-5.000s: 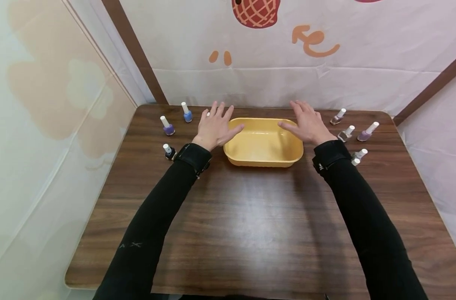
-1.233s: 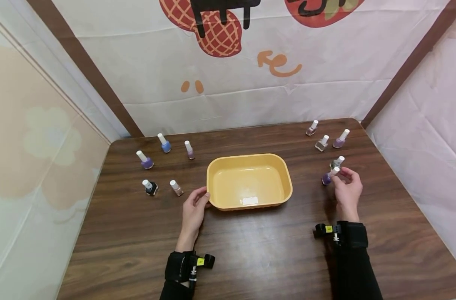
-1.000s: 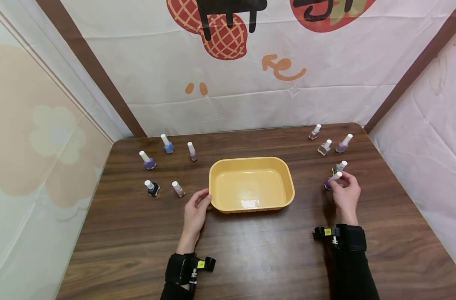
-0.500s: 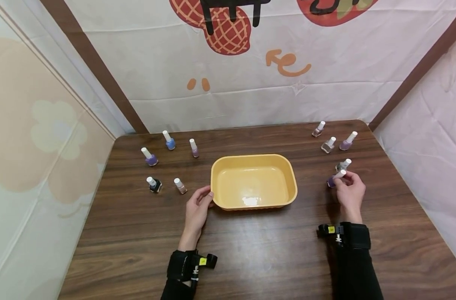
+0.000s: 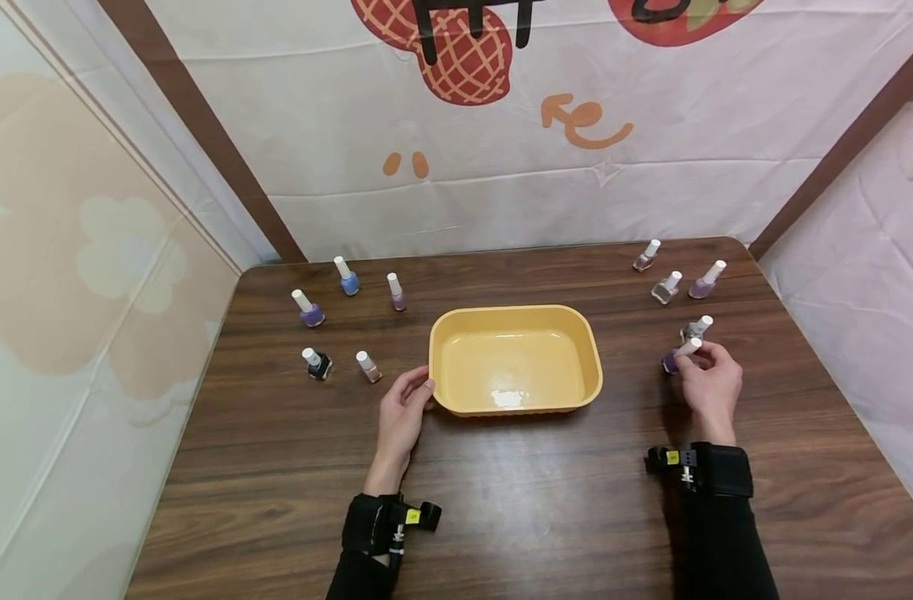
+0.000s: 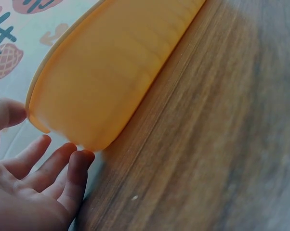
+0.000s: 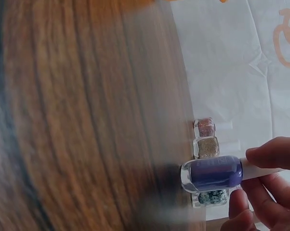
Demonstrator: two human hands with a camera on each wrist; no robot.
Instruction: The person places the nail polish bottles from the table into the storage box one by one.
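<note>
My left hand [image 5: 401,421] is at the near left corner of a yellow plastic basin [image 5: 516,315], thumb at the rim and curved fingers against the outer end wall. In the left wrist view the fingertips [image 6: 82,156] meet the lower part of the basin's wall [image 6: 101,72]. My right hand [image 5: 711,385] pinches the white cap of a purple nail polish bottle [image 7: 215,173] between thumb and fingers. The bottle stands upright at the table, in front of a dark-flecked glitter nail polish bottle [image 7: 212,197] that it partly covers.
Left of the basin stand several nail polish bottles, among them a blue one [image 5: 349,284], a purple one [image 5: 312,315] and a black one [image 5: 319,367]. Farther back on the right are a clear glittery bottle [image 5: 663,292] and a lilac one [image 5: 700,288]. A printed cloth [image 5: 501,200] hangs behind the table.
Five seconds ago both hands were spread above the basin. Since then the left has come to its corner and the right has taken the purple bottle's cap. Over the last second the hands barely move.
</note>
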